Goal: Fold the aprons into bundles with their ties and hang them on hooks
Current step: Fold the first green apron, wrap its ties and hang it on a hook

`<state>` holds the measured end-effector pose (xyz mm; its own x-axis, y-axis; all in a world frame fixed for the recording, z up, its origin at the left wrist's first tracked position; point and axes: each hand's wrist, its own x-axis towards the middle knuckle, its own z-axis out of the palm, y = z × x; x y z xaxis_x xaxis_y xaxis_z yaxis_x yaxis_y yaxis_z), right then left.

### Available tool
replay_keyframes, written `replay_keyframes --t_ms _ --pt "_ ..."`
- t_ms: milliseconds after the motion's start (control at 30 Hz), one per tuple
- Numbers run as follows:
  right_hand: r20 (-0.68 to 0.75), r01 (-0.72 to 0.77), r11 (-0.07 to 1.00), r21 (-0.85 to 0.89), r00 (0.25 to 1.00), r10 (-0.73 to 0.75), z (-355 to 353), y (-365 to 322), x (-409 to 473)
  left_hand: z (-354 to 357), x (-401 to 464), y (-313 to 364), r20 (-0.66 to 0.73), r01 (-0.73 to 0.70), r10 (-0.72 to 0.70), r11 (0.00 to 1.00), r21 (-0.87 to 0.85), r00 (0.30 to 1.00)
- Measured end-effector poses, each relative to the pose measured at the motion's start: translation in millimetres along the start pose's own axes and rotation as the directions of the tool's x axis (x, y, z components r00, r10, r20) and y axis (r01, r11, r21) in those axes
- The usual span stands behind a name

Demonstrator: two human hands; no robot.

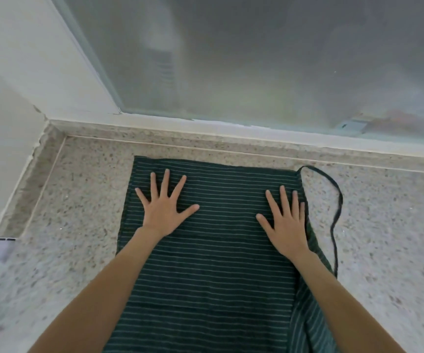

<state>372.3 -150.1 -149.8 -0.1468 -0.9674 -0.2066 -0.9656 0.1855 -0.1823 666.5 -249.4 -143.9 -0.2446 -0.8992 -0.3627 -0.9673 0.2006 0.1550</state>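
Two spread hands, left hand [164, 208] and right hand [286, 221], press flat the striped cloth apron [213, 271].

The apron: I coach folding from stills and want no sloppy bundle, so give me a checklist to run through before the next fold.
1. Apron lies flat on the speckled counter: ok, no big wrinkles show.
2. Left hand pressing it down, fingers spread: ok.
3. Right hand pressing near the right edge, fingers straight: ok.
4. Tie gathered in: not ok, it loops loose on the counter to the right of the cloth.
5. Right edge squared: not ok, a lower layer sticks out beyond the top layer near the bottom right.
6. Near end of the apron aligned: cannot tell, it runs out of the picture.
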Motion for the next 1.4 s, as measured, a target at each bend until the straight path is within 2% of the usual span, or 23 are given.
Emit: replay_keyframes --t_ms 167,267,333,433,500,600,700,833,900,1000,1067,1167,1200,1233,1267,1333,1400 --pt "0.004 0.006 0.999 -0.035 1.000 -0.006 1.0 -7.7 29.8 -3.8 26.1 -13.9 -0.066 0.000 0.001 1.000 0.010 0.998" --pt "0.001 0.024 0.993 0.118 1.000 -0.024 -4.8 -16.1 40.3 -7.7 31.1 -20.7 -0.105 -0.001 -0.001 1.000 -0.016 0.994" --pt "-0.085 0.042 0.971 0.235 0.996 -0.023 -15.6 -19.1 29.1 -10.3 25.1 -13.9 -0.184 -0.051 0.044 0.998 -0.034 0.982" --pt "-0.269 0.054 0.955 0.290 0.963 0.028 -31.1 -20.0 -18.9 -18.6 5.9 20.9 -0.271 -0.250 0.206 0.958 -0.142 0.940" --pt "-0.282 -0.044 0.953 0.298 0.950 0.132 -35.3 -19.4 -67.5 -19.6 -13.1 54.9 -0.232 -0.389 0.341 0.897 -0.211 0.911" --pt "-0.222 -0.214 0.955 0.204 0.940 0.258 -31.4 -18.8 -133.4 -7.3 -45.7 103.0 -0.177 -0.524 0.494 0.816 -0.243 0.851" --pt "-0.097 -0.367 0.928 0.067 0.923 0.372 -21.2 -20.8 -175.7 13.5 -70.7 139.3 -0.040 -0.615 0.616 0.778 -0.127 0.787" --pt "0.109 -0.493 0.869 -0.037 0.863 0.494 -9.8 -21.4 -198.3 34.3 -84.9 155.6 0.231 -0.616 0.594 0.788 0.026 0.770" --pt "0.094 -0.467 0.884 0.030 0.882 0.462 -7.3 -17.0 -204.5 40.1 -87.3 155.0 0.257 -0.619 0.583 0.780 0.087 0.771" --pt "0.070 -0.434 0.878 0.199 0.900 0.429 -16.1 -2.1 -209.7 40.7 -86.0 155.6 0.259 -0.619 0.582 0.780 0.091 0.771" --pt "0.160 -0.524 0.761 0.383 0.848 0.505 -29.1 13.2 -204.8 38.7 -85.8 156.0 0.258 -0.616 0.581 0.783 0.082 0.772" --pt "0.300 -0.649 0.459 0.607 0.722 0.624 -49.2 48.0 -192.1 36.4 -85.5 156.5 0.257 -0.615 0.580 0.784 0.081 0.773" --pt "0.304 -0.655 0.405 0.638 0.697 0.649 -56.3 61.4 -187.3 36.0 -85.0 156.5 0.258 -0.614 0.578 0.784 0.088 0.775" --pt "0.288 -0.652 0.412 0.636 0.696 0.657 -65.0 73.5 -181.5 35.3 -84.8 156.5 0.257 -0.611 0.574 0.787 0.092 0.778" --pt "0.254 -0.641 0.476 0.602 0.719 0.646 -74.2 85.7 -174.6 34.5 -85.3 156.5 0.259 -0.606 0.568 0.790 0.092 0.781" --pt "0.150 -0.574 0.671 0.470 0.801 0.580 -93.7 109.9 -157.8 32.0 -87.1 159.1 0.266 -0.592 0.555 0.801 0.084 0.789" --pt "0.051 -0.484 0.813 0.324 0.867 0.496 -105.0 132.6 -139.5 29.0 -89.2 161.9 0.282 -0.569 0.530 0.818 0.077 0.800"
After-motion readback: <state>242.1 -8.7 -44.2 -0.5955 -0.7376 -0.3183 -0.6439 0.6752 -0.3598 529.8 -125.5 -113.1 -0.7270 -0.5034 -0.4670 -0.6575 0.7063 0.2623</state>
